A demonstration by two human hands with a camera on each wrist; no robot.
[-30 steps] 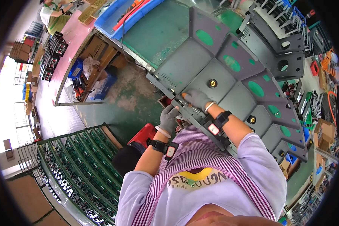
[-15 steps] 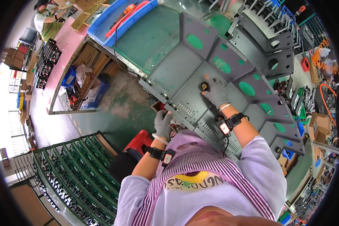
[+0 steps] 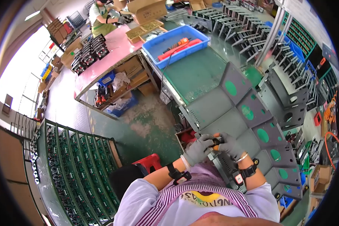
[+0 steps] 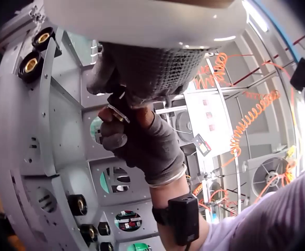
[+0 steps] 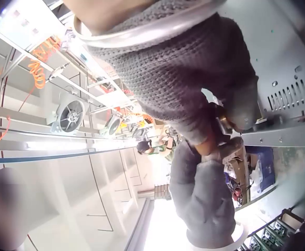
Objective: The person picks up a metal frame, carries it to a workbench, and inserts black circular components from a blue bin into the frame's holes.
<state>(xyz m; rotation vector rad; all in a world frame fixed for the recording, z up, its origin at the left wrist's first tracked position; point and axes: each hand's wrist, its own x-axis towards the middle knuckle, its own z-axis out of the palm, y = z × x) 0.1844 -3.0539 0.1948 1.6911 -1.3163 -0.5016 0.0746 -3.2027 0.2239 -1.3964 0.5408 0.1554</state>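
Bright daylight, fisheye edges, window glare

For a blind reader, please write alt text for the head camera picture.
The gloved left hand and right hand pinch a small orange part at the near edge of a grey metal panel with round holes, on a green bench. A blue bin stands farther back.

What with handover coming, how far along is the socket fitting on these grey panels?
Done: several brass-centred sockets already sit in the grey panels. In hand: the left hand and right hand both pinch a small part at the panels' near edge. Left: several round holes stand open.
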